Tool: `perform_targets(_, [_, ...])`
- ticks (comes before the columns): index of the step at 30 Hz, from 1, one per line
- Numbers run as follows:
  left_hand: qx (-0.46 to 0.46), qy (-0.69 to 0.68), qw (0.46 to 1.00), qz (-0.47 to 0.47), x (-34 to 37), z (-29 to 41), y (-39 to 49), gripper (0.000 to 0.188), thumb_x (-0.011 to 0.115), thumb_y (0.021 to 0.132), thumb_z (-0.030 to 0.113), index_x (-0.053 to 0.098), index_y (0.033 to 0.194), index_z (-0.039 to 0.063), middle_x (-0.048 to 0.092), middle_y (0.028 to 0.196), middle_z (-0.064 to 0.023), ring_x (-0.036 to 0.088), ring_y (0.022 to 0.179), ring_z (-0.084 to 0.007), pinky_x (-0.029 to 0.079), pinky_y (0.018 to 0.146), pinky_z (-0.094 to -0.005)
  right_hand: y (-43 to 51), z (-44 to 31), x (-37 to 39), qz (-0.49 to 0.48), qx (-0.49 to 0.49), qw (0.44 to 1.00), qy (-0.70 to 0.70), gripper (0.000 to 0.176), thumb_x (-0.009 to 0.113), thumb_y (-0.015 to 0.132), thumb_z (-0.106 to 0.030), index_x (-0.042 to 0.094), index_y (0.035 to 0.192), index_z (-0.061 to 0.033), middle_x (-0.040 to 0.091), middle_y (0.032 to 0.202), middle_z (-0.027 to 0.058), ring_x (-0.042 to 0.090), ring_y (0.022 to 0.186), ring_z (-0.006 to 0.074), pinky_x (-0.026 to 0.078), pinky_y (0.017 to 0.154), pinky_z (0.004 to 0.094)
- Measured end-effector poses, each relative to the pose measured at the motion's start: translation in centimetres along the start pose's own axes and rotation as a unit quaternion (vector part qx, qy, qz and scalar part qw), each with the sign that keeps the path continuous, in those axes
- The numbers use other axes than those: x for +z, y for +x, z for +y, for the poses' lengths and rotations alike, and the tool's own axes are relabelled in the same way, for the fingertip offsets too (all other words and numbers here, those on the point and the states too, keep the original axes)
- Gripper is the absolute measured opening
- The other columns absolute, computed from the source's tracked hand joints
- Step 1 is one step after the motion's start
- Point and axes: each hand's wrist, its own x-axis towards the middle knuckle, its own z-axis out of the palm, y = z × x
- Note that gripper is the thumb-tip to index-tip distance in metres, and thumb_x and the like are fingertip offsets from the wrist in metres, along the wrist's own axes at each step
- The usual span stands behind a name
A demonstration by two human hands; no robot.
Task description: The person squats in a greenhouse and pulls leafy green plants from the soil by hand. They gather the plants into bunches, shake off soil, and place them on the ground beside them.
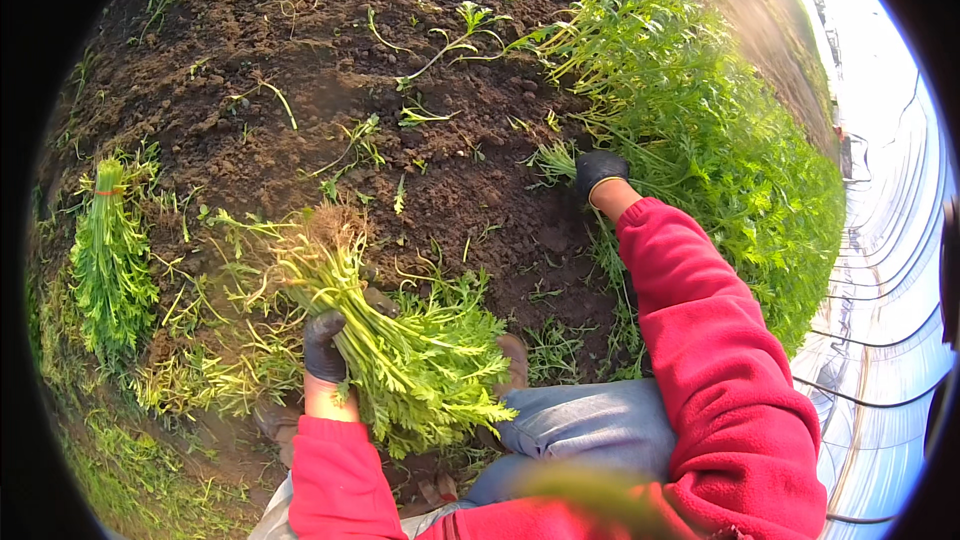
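My left hand (325, 345), in a dark glove, is closed around a thick bunch of leafy greens (375, 337). Its pale stems and soil-covered roots point up and to the left, and its leaves fan out toward my knee. At the edge of the standing greens (720, 142), my right hand (601, 169), also gloved, is closed on a smaller cluster of greens (555, 161), with the stem ends poking out to its left. The fingers' undersides are hidden. On the far left lies a bundle of greens (111, 262) tied with a red band near its stem ends.
Dark tilled soil (450, 187) stretches ahead, scattered with loose plants (457, 41). Trimmed yellowish stems and leaves (225, 379) are heaped below the left bunch. My jeans-clad leg (592, 427) is bent close by. Plastic sheeting with curved hoops (877, 300) rises on the right.
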Motion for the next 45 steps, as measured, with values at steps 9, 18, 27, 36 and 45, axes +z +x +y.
perform_targets(9, [-0.005,0.059,0.998,-0.022,0.6,0.9,-0.1,0.071,0.063,0.071,0.042,0.045,0.118,-0.008,0.061,0.094,-0.0211,0.060,0.084,-0.0276,0.049,0.076,-0.0346,0.7,0.4,0.8,-0.034,0.031,0.990,0.130,0.039,0.067,0.070,-0.026,0.064,0.105,-0.0079,0.061,0.111,0.0137,0.059,0.102,0.0316,0.048,0.083,0.0409])
perform_targets(18, [-0.029,-0.006,0.998,-0.054,-0.4,-0.5,-0.1,0.067,0.064,0.069,0.037,0.047,0.116,-0.008,0.061,0.095,-0.0202,0.061,0.086,-0.0297,0.049,0.078,-0.0371,3.6,1.3,-0.3,0.016,-0.377,0.923,-0.076,0.031,0.069,0.069,-0.031,0.068,0.091,-0.0089,0.066,0.082,0.0120,0.061,0.071,0.0290,0.049,0.064,0.0376])
perform_targets(27, [-0.070,0.001,0.997,-0.036,-2.2,-3.5,0.3,0.059,0.060,0.074,0.030,0.049,0.118,-0.007,0.059,0.108,-0.0190,0.058,0.099,-0.0302,0.044,0.090,-0.0392,-10.4,-4.2,-8.0,-0.196,-0.327,0.729,0.569,0.031,0.077,0.071,-0.024,0.064,0.091,-0.0045,0.064,0.075,0.0015,0.057,0.066,0.0082,0.046,0.059,0.0233])
perform_targets(36, [0.019,-0.018,0.998,0.062,1.5,-2.6,-2.1,0.029,0.059,0.077,0.019,0.063,0.099,0.000,0.065,0.095,-0.0102,0.063,0.087,-0.0199,0.048,0.082,-0.0319,-19.4,-15.2,-5.1,-0.052,-0.431,0.784,0.443,0.067,0.052,0.081,-0.060,0.054,0.113,-0.0004,0.062,0.093,0.0218,0.060,0.086,0.0314,0.045,0.078,0.0389])
perform_targets(45, [0.104,0.037,0.984,0.137,4.5,-2.8,-2.9,0.032,0.057,0.082,0.023,0.060,0.103,0.000,0.063,0.099,-0.0078,0.059,0.093,-0.0182,0.046,0.085,-0.0323,-20.8,-17.2,-5.5,-0.027,-0.505,0.779,0.371,0.078,0.048,0.082,-0.062,0.045,0.118,0.0070,0.055,0.106,0.0295,0.052,0.104,0.0391,0.040,0.089,0.0419])
